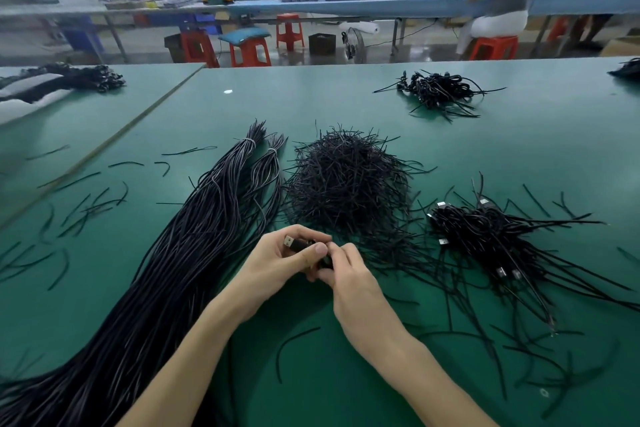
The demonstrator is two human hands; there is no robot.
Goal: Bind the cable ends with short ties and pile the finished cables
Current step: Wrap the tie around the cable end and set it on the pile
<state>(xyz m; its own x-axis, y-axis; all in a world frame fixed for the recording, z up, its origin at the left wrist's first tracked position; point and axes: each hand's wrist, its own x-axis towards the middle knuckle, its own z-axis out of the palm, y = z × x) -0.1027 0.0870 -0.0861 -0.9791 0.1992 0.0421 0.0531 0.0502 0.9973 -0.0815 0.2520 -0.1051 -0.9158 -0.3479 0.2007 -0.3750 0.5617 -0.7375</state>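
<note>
My left hand grips a black cable end with a USB plug that points up and left. My right hand pinches the same cable right beside it, fingers curled over a black part I cannot make out. A heap of short black ties lies just beyond both hands. A long bundle of black cables runs from the near left edge up to banded tips. To the right lies a pile of bound cables with plugs.
A smaller pile of black cables sits at the far right of the green table. Loose ties are scattered on the left and near right. Another cable stack lies far left. A person sits at a bench behind.
</note>
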